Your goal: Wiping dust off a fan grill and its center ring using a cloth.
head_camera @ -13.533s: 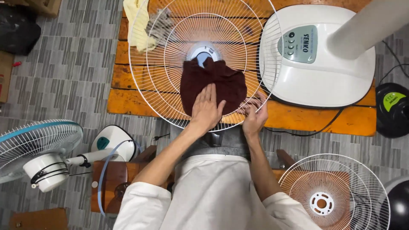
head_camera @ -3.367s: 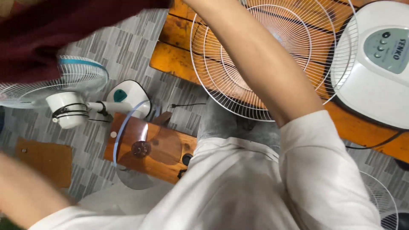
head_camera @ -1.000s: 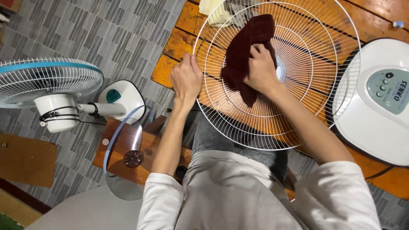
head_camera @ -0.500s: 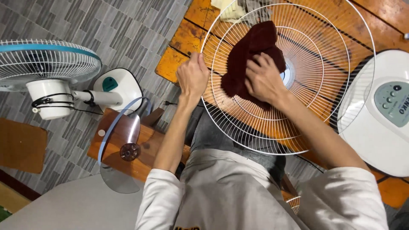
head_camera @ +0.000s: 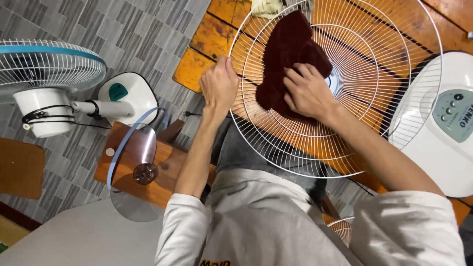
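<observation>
Left hand [head_camera: 219,84]: closed in a fist round the left rim of the round white wire fan guard [head_camera: 374,98], thumb side up, pinching the outer ring.
Right hand [head_camera: 308,91]: spread flat, fingers splayed, palm pressing the dark maroon cloth [head_camera: 288,54] down onto the wires; pressing rather than gripping.
Cloth: crumpled, lying inside the guard, partly under the right palm and bunching up and away from the fingers toward the far rim, just right of the left fist.
Guard: tilted, near rim resting across grey-trousered knees [head_camera: 246,152], far part over the orange wooden pallet [head_camera: 204,44]; pale hub just beyond the right fingertips.
Right of the right hand: white fan base with a grey-green button panel [head_camera: 443,133], touching the guard's right rim.
Left of the left fist: white table fan with a blue-rimmed grille [head_camera: 49,74], lying on grey patterned floor.
Below the left forearm: clear blue-edged fan blade [head_camera: 135,162] on a brown wooden stool.
Beyond the cloth: pale yellow rag [head_camera: 268,7], at the top edge.
</observation>
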